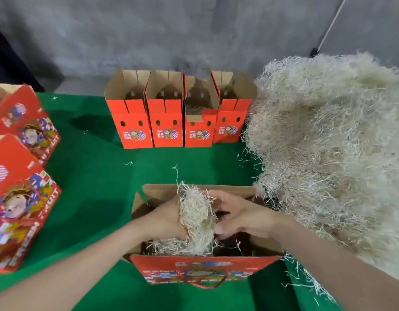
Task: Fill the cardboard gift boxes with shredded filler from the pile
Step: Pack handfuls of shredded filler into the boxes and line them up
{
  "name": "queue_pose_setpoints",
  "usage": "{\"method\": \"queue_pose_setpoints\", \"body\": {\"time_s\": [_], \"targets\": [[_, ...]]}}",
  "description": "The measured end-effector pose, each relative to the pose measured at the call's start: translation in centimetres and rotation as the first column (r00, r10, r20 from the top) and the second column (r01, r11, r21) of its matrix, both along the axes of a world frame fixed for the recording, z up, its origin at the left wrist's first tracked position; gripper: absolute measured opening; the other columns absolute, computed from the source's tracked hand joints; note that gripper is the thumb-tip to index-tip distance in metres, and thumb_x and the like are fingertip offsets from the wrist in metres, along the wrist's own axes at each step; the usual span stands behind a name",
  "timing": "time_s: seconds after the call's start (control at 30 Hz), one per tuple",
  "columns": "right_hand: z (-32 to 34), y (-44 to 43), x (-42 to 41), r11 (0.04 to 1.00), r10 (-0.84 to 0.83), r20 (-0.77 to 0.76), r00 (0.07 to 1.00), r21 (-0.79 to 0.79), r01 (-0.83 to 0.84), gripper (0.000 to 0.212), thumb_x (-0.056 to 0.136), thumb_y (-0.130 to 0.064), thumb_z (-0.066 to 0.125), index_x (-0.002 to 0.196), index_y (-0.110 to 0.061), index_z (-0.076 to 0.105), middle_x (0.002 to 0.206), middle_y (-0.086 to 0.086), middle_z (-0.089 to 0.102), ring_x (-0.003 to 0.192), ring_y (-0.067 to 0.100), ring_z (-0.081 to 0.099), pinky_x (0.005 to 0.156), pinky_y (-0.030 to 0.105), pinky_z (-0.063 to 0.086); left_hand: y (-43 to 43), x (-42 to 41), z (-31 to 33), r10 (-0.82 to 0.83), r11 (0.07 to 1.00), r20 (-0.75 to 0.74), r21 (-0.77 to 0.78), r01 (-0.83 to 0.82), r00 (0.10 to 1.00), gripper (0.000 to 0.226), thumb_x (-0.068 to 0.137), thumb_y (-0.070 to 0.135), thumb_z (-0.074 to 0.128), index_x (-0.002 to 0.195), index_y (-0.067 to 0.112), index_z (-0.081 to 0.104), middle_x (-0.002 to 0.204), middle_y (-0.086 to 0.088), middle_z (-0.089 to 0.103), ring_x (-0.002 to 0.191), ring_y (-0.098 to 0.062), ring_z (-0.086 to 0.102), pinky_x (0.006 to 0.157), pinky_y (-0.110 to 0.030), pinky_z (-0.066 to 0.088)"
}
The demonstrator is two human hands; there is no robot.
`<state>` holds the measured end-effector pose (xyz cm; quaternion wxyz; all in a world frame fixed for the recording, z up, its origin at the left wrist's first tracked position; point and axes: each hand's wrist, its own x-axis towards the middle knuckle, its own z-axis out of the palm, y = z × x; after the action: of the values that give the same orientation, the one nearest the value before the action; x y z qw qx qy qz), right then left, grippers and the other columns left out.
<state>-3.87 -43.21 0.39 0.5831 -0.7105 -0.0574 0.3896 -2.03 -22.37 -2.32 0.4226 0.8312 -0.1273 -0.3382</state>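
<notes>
Now the near gift box [205, 264] holds a little filler [171, 246]; over it the left hand [165, 218] and right hand [236, 214] both clutch one wad [196, 212].

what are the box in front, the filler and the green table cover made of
Near box: cardboard by the look, plain matte brown inside, printed red outside, with a red cord handle.
Shredded filler: thin, pale, curly strands, dry and matte; paper or wood wool, I can't tell which.
Table cover: green, matte, soft-looking, probably felt or a similar cloth.
</notes>
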Motion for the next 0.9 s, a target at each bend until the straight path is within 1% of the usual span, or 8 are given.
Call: {"method": "queue_pose_setpoints", "body": {"time_s": [0.07, 0.17, 0.4, 0.53, 0.63, 0.7, 0.8, 0.9], "targets": [[-1.1, 1.2, 0.0, 0.991, -0.054, 0.066, 0.996, -0.119, 0.062, 0.069, 0.073, 0.0, 0.071, 0.127, -0.032, 0.041, 0.128, -0.007, 0.049, 0.118, 0.014, 0.051, 0.095, 0.024, 0.042, -0.6, 0.3, -0.1, -0.089, 0.995, -0.076, -0.045, 0.086, 0.993, 0.063, 0.068, 0.001, 0.07, 0.125, 0.018, 0.048, 0.115, 0.004, 0.058, 0.102, 0.009, 0.054, 0.09, -0.013, 0.044], [-2.1, 1.5, 0.3, 0.961, -0.165, 0.098, 0.981, -0.21, 0.182, 0.051, 0.077, 0.011, 0.056, 0.112, -0.025, 0.053, 0.112, -0.002, 0.063, 0.107, 0.013, 0.058, 0.093, 0.025, 0.046, 0.5, 1.4, 0.1, -0.058, 0.998, -0.171, 0.005, 0.06, 0.983, 0.104, 0.064, 0.023, 0.084, 0.146, 0.017, 0.021, 0.148, 0.001, 0.03, 0.134, -0.014, 0.033, 0.107, -0.022, 0.024], [-3.6, -2.0, 0.7, 0.888, -0.296, -0.012, 0.955, -0.371, 0.27, 0.077, 0.082, -0.014, 0.067, 0.144, -0.01, 0.021, 0.144, 0.007, 0.031, 0.129, 0.023, 0.035, 0.108, 0.043, 0.027, 3.0, 2.7, -1.4, 0.136, 0.99, -0.326, 0.001, -0.143, 0.936, 0.105, 0.066, 0.025, 0.08, 0.145, 0.005, 0.015, 0.147, -0.006, 0.026, 0.136, -0.018, 0.023, 0.109, -0.027, 0.021], [-3.5, -2.6, 0.7, 0.914, -0.404, -0.161, 0.9, -0.098, 0.393, 0.042, 0.079, -0.022, 0.066, 0.105, 0.007, 0.05, 0.097, 0.01, 0.063, 0.103, 0.023, 0.058, 0.082, 0.025, 0.049, 1.7, 2.6, -1.5, 0.206, 0.974, -0.391, -0.005, -0.226, 0.897, 0.067, 0.07, 0.033, 0.076, 0.119, 0.019, 0.033, 0.118, 0.007, 0.04, 0.11, -0.008, 0.034, 0.098, -0.026, 0.027], [-3.9, -1.7, 0.4, 0.918, -0.318, -0.306, 0.897, 0.137, 0.372, 0.046, 0.076, -0.008, 0.068, 0.113, 0.011, 0.049, 0.121, 0.022, 0.058, 0.118, 0.037, 0.05, 0.102, 0.037, 0.04, 0.6, 2.3, -1.6, 0.113, 0.983, -0.459, -0.079, -0.168, 0.881, 0.111, 0.047, 0.044, 0.087, 0.138, 0.019, 0.031, 0.142, 0.004, 0.038, 0.134, -0.014, 0.031, 0.116, -0.038, 0.014], [-4.1, -0.5, 0.3, 0.934, -0.257, -0.292, 0.921, 0.168, 0.314, 0.048, 0.074, 0.01, 0.058, 0.121, 0.004, 0.049, 0.121, 0.017, 0.061, 0.111, 0.028, 0.058, 0.088, 0.029, 0.048, -0.2, 1.7, -1.9, -0.012, 0.995, -0.423, -0.092, -0.029, 0.906, 0.095, 0.048, 0.035, 0.09, 0.131, 0.025, 0.045, 0.125, 0.009, 0.06, 0.12, -0.008, 0.051, 0.111, -0.035, 0.031], [-4.3, 0.0, 0.0, 0.944, -0.317, -0.238, 0.918, 0.01, 0.329, 0.057, 0.073, 0.02, 0.057, 0.122, -0.006, 0.05, 0.112, 0.014, 0.065, 0.101, 0.024, 0.064, 0.077, 0.024, 0.05, -0.2, 1.7, -2.4, 0.024, 1.0, -0.311, 0.011, -0.022, 0.95, 0.065, 0.059, 0.016, 0.085, 0.116, 0.022, 0.053, 0.103, 0.013, 0.067, 0.103, -0.005, 0.06, 0.099, -0.026, 0.043], [-4.6, -0.9, -0.4, 0.907, -0.38, -0.141, 0.914, -0.25, 0.338, 0.066, 0.07, 0.016, 0.063, 0.128, -0.006, 0.041, 0.11, 0.019, 0.058, 0.103, 0.03, 0.06, 0.085, 0.035, 0.052, 1.4, 2.4, -2.7, 0.169, 0.984, -0.321, 0.004, -0.177, 0.932, 0.078, 0.054, 0.015, 0.087, 0.121, 0.017, 0.048, 0.116, 0.005, 0.06, 0.114, -0.013, 0.052, 0.105, -0.033, 0.035]]}}
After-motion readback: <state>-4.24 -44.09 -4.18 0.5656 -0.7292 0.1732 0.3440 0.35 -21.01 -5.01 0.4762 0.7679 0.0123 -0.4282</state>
